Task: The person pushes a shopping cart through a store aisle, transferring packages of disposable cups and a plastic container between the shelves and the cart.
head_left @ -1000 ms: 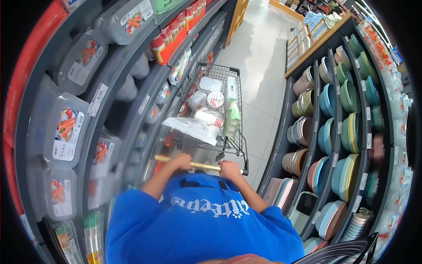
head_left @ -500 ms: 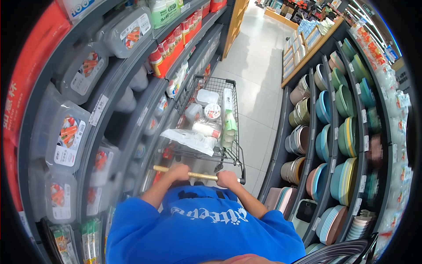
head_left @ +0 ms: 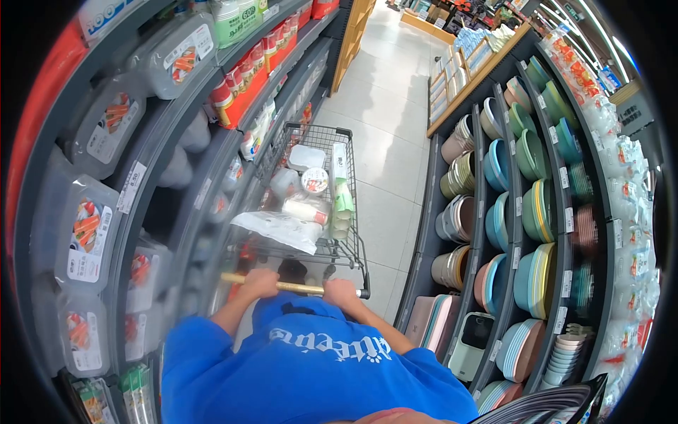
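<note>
The left hand (head_left: 261,283) is curled round the gold-toned handlebar (head_left: 302,288), and the right hand (head_left: 342,292) grips the same bar near its 3 o'clock end. The wire shopping cart (head_left: 318,128) stands at 12 o'clock, beyond the bar. Its 9 o'clock flank is close beside the container shelving (head_left: 161,138); uneven push from the two hands could scrape the basket along that shelf lip. The white plastic packet (head_left: 279,232) lies slantwise over the near end, its 9 o'clock tip seeming to reach the rim, so a snag could drag it out. The round tub (head_left: 314,180) looks loosely set and could slide under a sharp stop.

Bare tiled floor (head_left: 385,169) runs from 12 to 1 o'clock, with the wider gap on the cart's 3 o'clock side. That gap ends at the base edge of the basin shelving (head_left: 421,254), where nested buckets (head_left: 455,221) sit; swinging too far over could knock them.
</note>
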A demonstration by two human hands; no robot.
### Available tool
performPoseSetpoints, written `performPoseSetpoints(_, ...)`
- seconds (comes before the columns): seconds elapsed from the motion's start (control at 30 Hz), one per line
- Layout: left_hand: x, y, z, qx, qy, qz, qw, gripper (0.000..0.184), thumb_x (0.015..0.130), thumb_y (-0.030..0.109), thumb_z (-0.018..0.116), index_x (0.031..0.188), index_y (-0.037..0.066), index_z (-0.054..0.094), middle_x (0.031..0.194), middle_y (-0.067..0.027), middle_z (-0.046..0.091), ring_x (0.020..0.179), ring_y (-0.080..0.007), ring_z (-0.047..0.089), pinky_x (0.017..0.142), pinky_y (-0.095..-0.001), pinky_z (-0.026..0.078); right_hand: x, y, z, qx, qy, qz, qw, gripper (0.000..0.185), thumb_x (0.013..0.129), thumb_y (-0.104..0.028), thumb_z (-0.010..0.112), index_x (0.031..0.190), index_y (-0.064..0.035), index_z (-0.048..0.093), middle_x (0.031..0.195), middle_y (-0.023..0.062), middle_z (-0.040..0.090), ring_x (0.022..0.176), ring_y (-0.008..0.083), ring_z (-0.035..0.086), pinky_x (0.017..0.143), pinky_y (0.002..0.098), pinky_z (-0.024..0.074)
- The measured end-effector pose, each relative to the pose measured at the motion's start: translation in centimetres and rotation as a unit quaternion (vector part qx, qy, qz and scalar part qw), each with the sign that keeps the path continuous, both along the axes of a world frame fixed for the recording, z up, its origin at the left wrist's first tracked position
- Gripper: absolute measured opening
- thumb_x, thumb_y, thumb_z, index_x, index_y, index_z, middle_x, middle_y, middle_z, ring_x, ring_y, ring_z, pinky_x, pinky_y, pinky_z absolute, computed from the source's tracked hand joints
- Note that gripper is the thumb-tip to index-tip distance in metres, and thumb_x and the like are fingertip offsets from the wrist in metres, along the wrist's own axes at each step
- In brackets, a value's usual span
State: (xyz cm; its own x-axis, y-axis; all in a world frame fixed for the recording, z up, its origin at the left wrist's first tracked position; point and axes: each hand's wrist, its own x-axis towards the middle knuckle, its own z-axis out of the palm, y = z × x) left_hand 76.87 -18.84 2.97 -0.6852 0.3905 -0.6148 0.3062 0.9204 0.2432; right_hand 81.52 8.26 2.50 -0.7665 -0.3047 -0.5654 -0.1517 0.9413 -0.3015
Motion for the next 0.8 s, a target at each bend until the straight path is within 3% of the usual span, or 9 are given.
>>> performPoseSetpoints(0.4,-2.5,2.8,0.6,0.026,-0.013,0.012,1.000,0.035,0.074,0.032,0.068,0.104,0.015,0.074,0.094,-0.0193,0.073,0.092,-0.0378,0.070,0.081,-0.0504,0.055,-3.0,2.9,-0.4,0.002,-0.022,-0.009,1.000,0.043,0.083,-0.047,0.064,0.098,-0.0069,0.071,0.089,0.0217,0.072,0.086,0.0395,0.071,0.077,0.0493,0.0559)
performPoseSetpoints(0.63,-6.7,4.3,-1.7,0.032,-0.098,0.005,0.995,0.037,0.076,0.029,0.066,0.111,0.017,0.073,0.107,-0.0159,0.073,0.102,-0.0363,0.068,0.086,-0.0498,0.054,-6.7,4.6,0.3,0.038,-0.001,0.022,0.999,0.026,0.079,-0.021,0.061,0.099,-0.0103,0.073,0.087,0.0183,0.073,0.083,0.0351,0.073,0.073,0.0472,0.0578)
performPoseSetpoints(0.73,-8.9,4.6,-2.0,0.042,-0.107,0.006,0.993,0.038,0.076,0.029,0.066,0.112,0.018,0.072,0.107,-0.0161,0.072,0.103,-0.0361,0.068,0.087,-0.0491,0.054,-8.8,5.1,-0.3,0.040,0.008,0.032,0.999,0.026,0.078,-0.021,0.060,0.099,-0.0103,0.073,0.087,0.0182,0.073,0.083,0.0352,0.073,0.073,0.0474,0.0579)
performPoseSetpoints(0.8,-10.4,5.1,-0.1,0.043,-0.096,0.017,0.994,0.035,0.076,0.020,0.061,0.108,0.013,0.073,0.107,-0.0165,0.072,0.103,-0.0351,0.068,0.087,-0.0466,0.054,-10.3,5.3,-0.2,0.042,0.008,0.031,0.999,0.027,0.078,-0.021,0.060,0.099,-0.0100,0.073,0.087,0.0183,0.073,0.083,0.0354,0.073,0.073,0.0476,0.0579)
